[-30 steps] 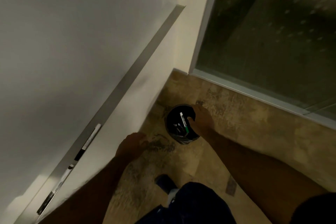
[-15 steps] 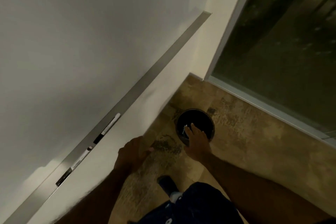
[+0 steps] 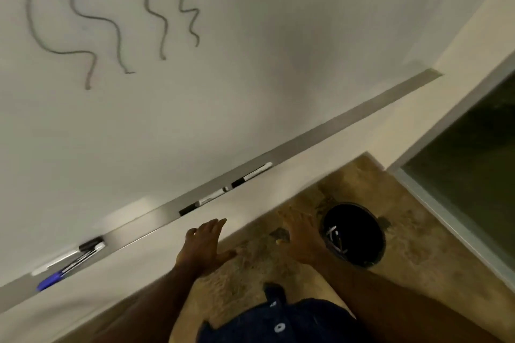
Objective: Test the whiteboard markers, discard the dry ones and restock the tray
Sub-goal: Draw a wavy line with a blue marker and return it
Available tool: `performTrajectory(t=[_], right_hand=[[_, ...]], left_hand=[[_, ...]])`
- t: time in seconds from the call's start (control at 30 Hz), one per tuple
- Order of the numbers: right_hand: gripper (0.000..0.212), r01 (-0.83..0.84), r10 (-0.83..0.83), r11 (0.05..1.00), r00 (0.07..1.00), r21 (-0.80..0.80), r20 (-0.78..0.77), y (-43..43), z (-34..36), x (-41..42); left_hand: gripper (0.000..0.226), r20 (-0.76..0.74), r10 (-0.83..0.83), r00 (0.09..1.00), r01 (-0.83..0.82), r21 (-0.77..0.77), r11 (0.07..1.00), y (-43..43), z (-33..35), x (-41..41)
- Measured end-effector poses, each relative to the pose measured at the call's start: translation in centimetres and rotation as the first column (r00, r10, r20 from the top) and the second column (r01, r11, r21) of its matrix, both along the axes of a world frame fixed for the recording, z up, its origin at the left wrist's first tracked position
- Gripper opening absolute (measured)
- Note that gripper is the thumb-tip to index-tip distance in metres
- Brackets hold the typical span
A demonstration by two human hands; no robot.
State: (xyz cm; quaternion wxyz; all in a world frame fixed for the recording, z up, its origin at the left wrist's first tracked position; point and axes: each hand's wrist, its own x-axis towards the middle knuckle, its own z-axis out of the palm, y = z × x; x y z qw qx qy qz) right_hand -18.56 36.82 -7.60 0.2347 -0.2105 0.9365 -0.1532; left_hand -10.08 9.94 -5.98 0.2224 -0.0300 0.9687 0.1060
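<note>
Both hands are empty, fingers spread: left hand (image 3: 204, 242) hovers below the tray (image 3: 334, 125), right hand (image 3: 301, 239) beside the floor bin (image 3: 362, 220) with markers inside. Two black-capped markers (image 3: 252, 174) lie on the tray. Best bet: pinch the nearer one mid-barrel, uncap, scribble.

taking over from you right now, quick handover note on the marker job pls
Left hand: open, empty, just below the tray.
Right hand: open, empty, beside the bin on the floor.
Things: a black-capped marker and a second marker lie apart mid-tray. A marker cluster with a blue marker sits at its left end.
Done: four test squiggles on the whiteboard. There are discarded markers in the bin.
Left: it's unclear which tray markers are tested. Finish testing, then restock.
</note>
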Motion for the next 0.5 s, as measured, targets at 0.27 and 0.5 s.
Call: performTrajectory(t=[0.27, 0.5], right_hand=[[0.084, -0.288, 0.292, 0.955, 0.955, 0.073, -0.046, -9.3, 1.0, 1.9], [0.090, -0.507, 0.494, 0.861, 0.849, -0.028, -0.185, -17.3, 2.2, 5.1]], left_hand=[[0.102, -0.106, 0.157, 0.982, -0.161, -0.026, 0.987, -4.7, 0.7, 7.1], [0.107, -0.249, 0.280, 0.927, -0.306, -0.072, 0.949, -8.5, 2.1, 13.0]])
